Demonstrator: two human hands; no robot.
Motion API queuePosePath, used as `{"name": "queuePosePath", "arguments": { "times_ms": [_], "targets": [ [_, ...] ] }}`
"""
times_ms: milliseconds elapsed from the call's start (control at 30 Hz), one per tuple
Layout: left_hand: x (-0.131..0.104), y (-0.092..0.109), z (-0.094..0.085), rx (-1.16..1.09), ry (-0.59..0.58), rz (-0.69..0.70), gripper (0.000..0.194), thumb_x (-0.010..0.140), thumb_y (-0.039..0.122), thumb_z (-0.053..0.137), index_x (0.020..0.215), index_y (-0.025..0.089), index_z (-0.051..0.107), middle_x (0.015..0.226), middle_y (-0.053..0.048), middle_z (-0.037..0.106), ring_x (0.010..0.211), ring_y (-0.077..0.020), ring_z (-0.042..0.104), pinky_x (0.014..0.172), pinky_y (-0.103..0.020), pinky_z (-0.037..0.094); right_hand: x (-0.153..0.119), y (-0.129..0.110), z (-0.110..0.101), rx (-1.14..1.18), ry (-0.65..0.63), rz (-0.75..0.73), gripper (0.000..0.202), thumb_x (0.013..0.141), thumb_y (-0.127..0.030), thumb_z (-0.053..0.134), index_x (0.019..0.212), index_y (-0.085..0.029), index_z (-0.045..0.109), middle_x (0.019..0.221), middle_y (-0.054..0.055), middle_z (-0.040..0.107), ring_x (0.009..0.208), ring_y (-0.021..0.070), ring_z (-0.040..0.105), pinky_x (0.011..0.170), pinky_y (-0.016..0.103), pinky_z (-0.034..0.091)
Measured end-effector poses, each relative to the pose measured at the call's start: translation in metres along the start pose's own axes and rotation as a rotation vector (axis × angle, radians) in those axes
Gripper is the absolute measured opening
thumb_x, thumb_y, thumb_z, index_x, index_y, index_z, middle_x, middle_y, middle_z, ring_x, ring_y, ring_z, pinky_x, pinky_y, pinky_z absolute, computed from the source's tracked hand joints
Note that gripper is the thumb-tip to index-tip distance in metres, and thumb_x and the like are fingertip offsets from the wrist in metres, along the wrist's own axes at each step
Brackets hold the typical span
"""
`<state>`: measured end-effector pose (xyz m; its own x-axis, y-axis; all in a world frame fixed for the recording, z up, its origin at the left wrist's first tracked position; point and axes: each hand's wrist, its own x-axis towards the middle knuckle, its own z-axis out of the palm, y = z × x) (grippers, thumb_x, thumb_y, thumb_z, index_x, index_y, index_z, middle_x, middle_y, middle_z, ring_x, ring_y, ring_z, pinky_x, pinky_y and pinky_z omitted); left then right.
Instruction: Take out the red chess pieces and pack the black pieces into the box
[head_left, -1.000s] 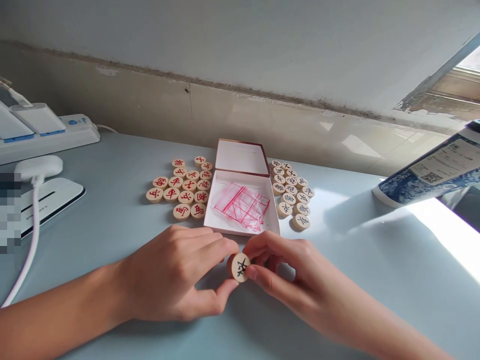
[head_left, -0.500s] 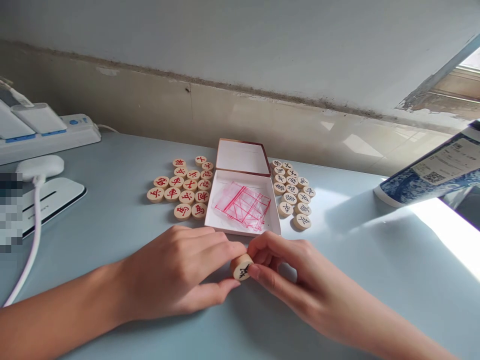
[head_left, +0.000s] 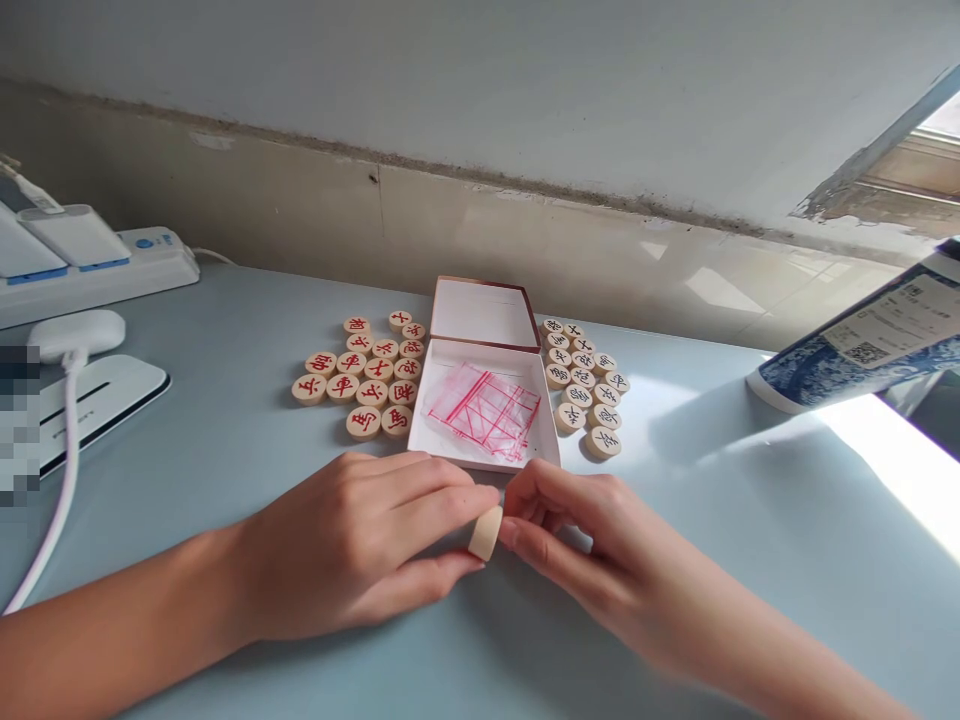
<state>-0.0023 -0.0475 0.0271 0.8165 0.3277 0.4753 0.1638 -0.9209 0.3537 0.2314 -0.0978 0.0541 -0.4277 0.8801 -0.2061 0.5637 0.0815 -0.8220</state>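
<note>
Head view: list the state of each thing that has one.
Box, open
Lid, raised
Plastic bag, lying in the box
Held piece, on edge, marks hidden
Red-marked pieces, flat, marks up
Black-marked pieces, flat, marks up
Left hand, grip closed on the held piece
Right hand, thumb against the held piece
Power strip, adapters plugged in

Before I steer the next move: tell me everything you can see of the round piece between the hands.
The round piece is a short pale disc, wooden by its look, with its plain rim towards the camera; no marking is readable. It is tilted on edge, top leaning right, nearer than the open box. The left hand has a finger by its top and the thumb by its bottom; the right hand's thumb is at its right side. Contact with the table is unclear.
</note>
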Motion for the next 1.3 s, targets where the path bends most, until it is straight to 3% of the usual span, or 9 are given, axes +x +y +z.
{"name": "queuePosePath", "arguments": {
  "times_ms": [167, 333, 467, 600, 733, 900, 1100, 1300],
  "targets": [
    [0.0013, 0.0034, -0.0005, -0.066, 0.009, 0.006, 0.021, 0.097, 0.005, 0.054, 0.117, 0.013, 0.057, 0.103, -0.003, 0.071, 0.095, -0.0120, 0.068, 0.087, -0.019, 0.050, 0.0032, -0.0018, 0.0004, 0.020, 0.008, -0.095, 0.020, 0.103, -0.024, 0.050, 0.091, -0.019, 0.066, 0.073, -0.005, 0.062, 0.062, 0.0058, 0.048, 0.055, 0.015, 0.039],
    [0.0000, 0.0038, 0.0020, -0.029, -0.030, -0.051, 0.019, 0.093, 0.005, 0.052, 0.106, 0.017, 0.059, 0.095, 0.000, 0.066, 0.083, -0.0122, 0.066, 0.074, -0.022, 0.050, 0.0023, -0.0030, -0.0021, 0.011, -0.024, -0.069, 0.013, 0.098, -0.020, 0.056, 0.091, -0.019, 0.067, 0.075, -0.005, 0.064, 0.063, 0.0059, 0.051, 0.056, 0.015, 0.041],
    [-0.0025, 0.0036, 0.0034, 0.029, -0.023, -0.055, 0.021, 0.094, 0.007, 0.053, 0.111, 0.017, 0.059, 0.096, 0.000, 0.065, 0.080, -0.0124, 0.066, 0.070, -0.024, 0.050, 0.0001, -0.0050, -0.0033, 0.040, -0.067, -0.082, 0.008, 0.095, -0.024, 0.064, 0.090, -0.018, 0.066, 0.081, -0.003, 0.067, 0.071, 0.0073, 0.057, 0.063, 0.016, 0.044],
    [-0.0030, 0.0038, 0.0023, 0.084, -0.030, -0.048, 0.019, 0.097, 0.010, 0.052, 0.114, 0.017, 0.059, 0.099, -0.001, 0.065, 0.082, -0.0134, 0.067, 0.070, -0.024, 0.049, -0.0001, -0.0044, -0.0012, -0.007, -0.027, -0.053, 0.029, 0.104, -0.036, 0.051, 0.085, -0.018, 0.064, 0.073, -0.004, 0.062, 0.060, 0.0067, 0.048, 0.054, 0.018, 0.037],
    [-0.0029, 0.0039, 0.0015, 0.062, -0.033, -0.048, 0.023, 0.098, 0.007, 0.052, 0.117, 0.017, 0.058, 0.099, -0.001, 0.066, 0.084, -0.0128, 0.068, 0.074, -0.024, 0.050, 0.0004, -0.0034, 0.0000, -0.019, -0.017, -0.057, 0.023, 0.103, -0.028, 0.049, 0.091, -0.019, 0.066, 0.076, -0.004, 0.064, 0.062, 0.0064, 0.048, 0.056, 0.017, 0.038],
    [-0.0022, 0.0041, 0.0028, 0.076, -0.036, -0.049, 0.020, 0.100, 0.013, 0.052, 0.118, 0.017, 0.059, 0.100, -0.001, 0.068, 0.083, -0.0143, 0.068, 0.071, -0.025, 0.050, 0.0010, -0.0048, 0.0014, 0.039, -0.043, -0.015, 0.025, 0.100, -0.034, 0.055, 0.081, -0.017, 0.060, 0.071, -0.004, 0.059, 0.060, 0.0067, 0.046, 0.052, 0.018, 0.036],
    [-0.0022, 0.0035, 0.0030, 0.118, -0.015, -0.033, 0.022, 0.100, 0.013, 0.051, 0.121, 0.014, 0.058, 0.099, -0.004, 0.069, 0.084, -0.0168, 0.069, 0.071, -0.027, 0.052, 0.0004, -0.0073, 0.0018, 0.062, -0.022, -0.023, 0.014, 0.090, -0.010, 0.056, 0.079, -0.019, 0.055, 0.071, -0.006, 0.058, 0.062, 0.0062, 0.046, 0.056, 0.016, 0.037],
    [-0.0005, 0.0037, -0.0001, 0.074, 0.007, -0.011, 0.020, 0.101, 0.013, 0.051, 0.118, 0.013, 0.060, 0.102, -0.005, 0.070, 0.088, -0.0161, 0.070, 0.073, -0.025, 0.053, 0.0013, -0.0055, 0.0004, 0.025, -0.042, -0.015, 0.014, 0.098, -0.019, 0.050, 0.089, -0.019, 0.061, 0.079, -0.003, 0.064, 0.066, 0.0088, 0.051, 0.060, 0.020, 0.041]
  ]
}}
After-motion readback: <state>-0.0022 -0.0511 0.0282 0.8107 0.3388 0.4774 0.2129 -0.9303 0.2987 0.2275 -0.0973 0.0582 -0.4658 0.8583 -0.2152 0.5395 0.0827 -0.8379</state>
